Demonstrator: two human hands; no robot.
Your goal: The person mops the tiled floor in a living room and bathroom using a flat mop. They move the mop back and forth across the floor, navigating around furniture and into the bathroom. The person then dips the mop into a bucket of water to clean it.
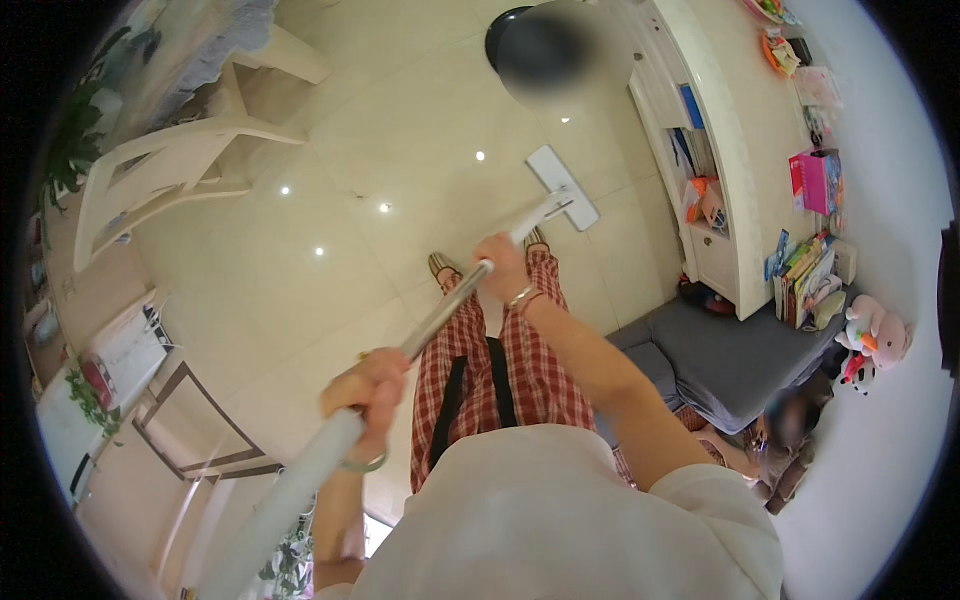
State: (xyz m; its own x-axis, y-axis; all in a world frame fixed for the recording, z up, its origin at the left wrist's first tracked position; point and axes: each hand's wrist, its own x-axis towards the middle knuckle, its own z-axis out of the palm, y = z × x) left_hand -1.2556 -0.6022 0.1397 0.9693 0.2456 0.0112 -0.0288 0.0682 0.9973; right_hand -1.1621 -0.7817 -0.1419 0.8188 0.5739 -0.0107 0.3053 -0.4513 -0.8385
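Observation:
A flat mop slants across the view, its white and metal pole [437,328] running from the lower left up to a pale rectangular mop head [545,165] flat on the tiles. My left hand [368,395] is wrapped round the thicker white upper part of the pole. Farther down, my right hand [503,270] grips the pole near where the metal section meets the white lower section. The mop head lies just ahead of my feet, a little to the right.
Beige tiled floor [370,250] spreads ahead and left. A pale wooden chair [190,165] stands at the far left. On the right are a white cabinet [715,262] with shelves and a grey sofa [720,350], where another person sits. A dark round thing [508,40], partly blurred, is at the top.

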